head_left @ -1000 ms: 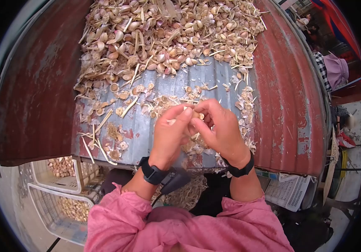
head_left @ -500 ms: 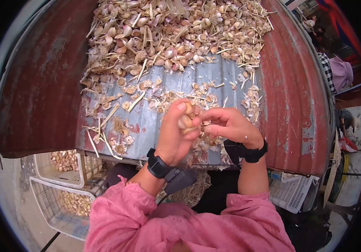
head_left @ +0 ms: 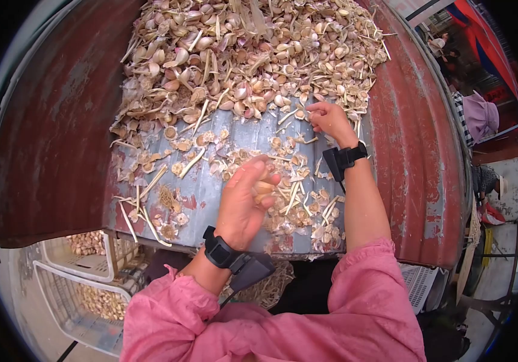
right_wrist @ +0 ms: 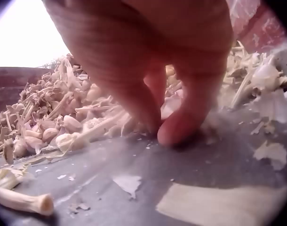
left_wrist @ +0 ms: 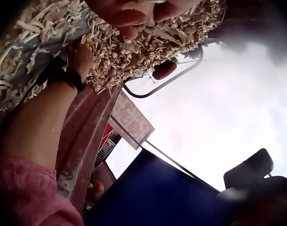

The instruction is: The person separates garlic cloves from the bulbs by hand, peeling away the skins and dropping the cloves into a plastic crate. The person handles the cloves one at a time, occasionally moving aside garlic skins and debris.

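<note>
My left hand [head_left: 241,202] curls round several garlic cloves [head_left: 264,188], low over the metal sheet [head_left: 265,130]. Cloves show between its thumb and fingers. At the near edge of a big heap of garlic cloves [head_left: 253,54], my right hand [head_left: 333,122] points its bent fingers down. The right wrist view shows its fingertips [right_wrist: 174,134] close together right at the sheet, loose cloves [right_wrist: 70,125] just behind. I cannot tell whether they pinch a clove. Beneath my left hand lie husks and cut stems [head_left: 295,196].
Red painted metal sides [head_left: 419,157] rise left and right of the sheet. Plastic crates with cloves [head_left: 84,277] stand at the lower left, and a pale crate [head_left: 419,286] stands at the lower right. More stems [head_left: 144,211] lie near the left front edge.
Both hands worked together over the sheet earlier. My right hand has since parted from the left and moved away to the heap's edge. The left keeps its cloves.
</note>
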Tool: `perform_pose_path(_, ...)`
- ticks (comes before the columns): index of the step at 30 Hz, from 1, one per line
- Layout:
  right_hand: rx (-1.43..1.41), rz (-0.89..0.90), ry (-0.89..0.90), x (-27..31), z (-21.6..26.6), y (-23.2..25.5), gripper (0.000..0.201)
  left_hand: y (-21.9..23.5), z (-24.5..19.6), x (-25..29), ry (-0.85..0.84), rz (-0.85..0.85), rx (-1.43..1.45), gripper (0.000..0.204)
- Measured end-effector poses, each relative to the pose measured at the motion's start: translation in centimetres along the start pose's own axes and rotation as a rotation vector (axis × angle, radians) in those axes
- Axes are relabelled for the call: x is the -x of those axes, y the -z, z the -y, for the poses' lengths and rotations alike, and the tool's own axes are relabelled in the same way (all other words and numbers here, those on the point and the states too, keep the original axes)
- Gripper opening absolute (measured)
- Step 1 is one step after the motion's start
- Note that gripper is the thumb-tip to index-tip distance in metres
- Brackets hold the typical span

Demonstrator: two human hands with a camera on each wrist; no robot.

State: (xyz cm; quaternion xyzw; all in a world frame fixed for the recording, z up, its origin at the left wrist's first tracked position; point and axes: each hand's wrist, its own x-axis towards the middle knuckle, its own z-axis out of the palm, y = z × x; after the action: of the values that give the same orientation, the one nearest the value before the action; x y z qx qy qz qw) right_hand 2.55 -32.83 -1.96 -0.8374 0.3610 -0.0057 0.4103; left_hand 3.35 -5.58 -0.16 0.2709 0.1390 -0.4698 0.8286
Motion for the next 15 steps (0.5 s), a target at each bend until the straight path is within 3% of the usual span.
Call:
perform_pose_path(3, -0.467, 0.181, 0.108, 6.5, 2.3, -0.7, 0.027, 0.4, 0.3, 0.1, 0.028, 0.032, -0.102, 0.027)
perform_pose_path(7, -0.564, 0.189, 0.185, 13.9, 5.5, -1.6, 0.029, 0.1, 0.2, 0.8, 0.050, 0.050, -0.229, 0.031)
perform_pose_path(9, -0.585, 0.276, 0.215, 15.9, 5.6, -1.8, 0.029, -0.4, -0.2, 0.9, 0.059, 0.057, -0.317, 0.032)
perform_pose_path(11, -0.433, 0.286, 0.247, 17.0, 5.8, -1.8, 0.034, -0.1, -0.2, 0.9, 0.137, 0.211, -0.469, 0.031)
perform_pose_path(12, -0.240, 0.259, 0.383, 17.5, 6.4, -1.4, 0.037, -0.2, -0.2, 1.1, 0.119, 0.250, -0.488, 0.030)
perform_pose_path(13, -0.046, 0.226, 0.513, 17.8, 6.6, -1.2, 0.041, -0.3, -0.2, 1.1, 0.128, 0.248, -0.493, 0.030)
perform_pose_path(15, 0.041, 0.233, 0.548, 18.3, 6.7, -1.1, 0.047, -0.3, -0.3, 1.2, 0.076, 0.281, -0.649, 0.029)
